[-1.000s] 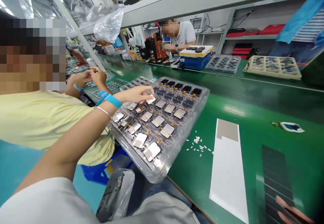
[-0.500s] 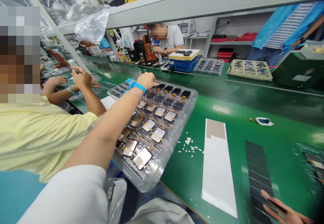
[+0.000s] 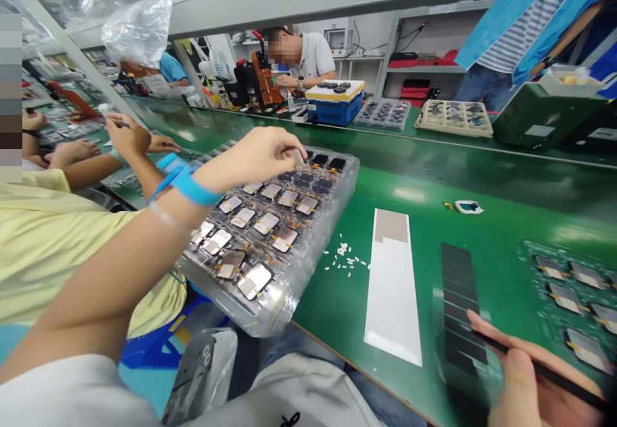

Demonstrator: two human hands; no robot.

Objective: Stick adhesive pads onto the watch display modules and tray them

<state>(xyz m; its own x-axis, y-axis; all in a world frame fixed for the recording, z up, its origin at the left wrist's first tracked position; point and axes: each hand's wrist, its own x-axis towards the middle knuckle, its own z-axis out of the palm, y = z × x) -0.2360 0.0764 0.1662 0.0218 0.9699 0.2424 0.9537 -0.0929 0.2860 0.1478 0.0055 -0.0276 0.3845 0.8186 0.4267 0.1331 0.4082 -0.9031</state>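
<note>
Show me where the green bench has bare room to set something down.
Beyond the white sheet, green bench is bare between the large tray and the white-rimmed piece. A narrower patch separates the black strip from the right-hand tray. Pale scraps clutter the large tray–sheet gap; the trays are crowded.

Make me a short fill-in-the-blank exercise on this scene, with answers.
The left hand is above the clear tray; the wide band on its wrist is ____.
The right hand holds a slim tool coloured ____.
Of the white sheet and the dark strip, the ____ is nearer the right hand.
Small white bits lie on a worktop coloured ____.

Missing words: blue; black; dark strip; green.
</note>
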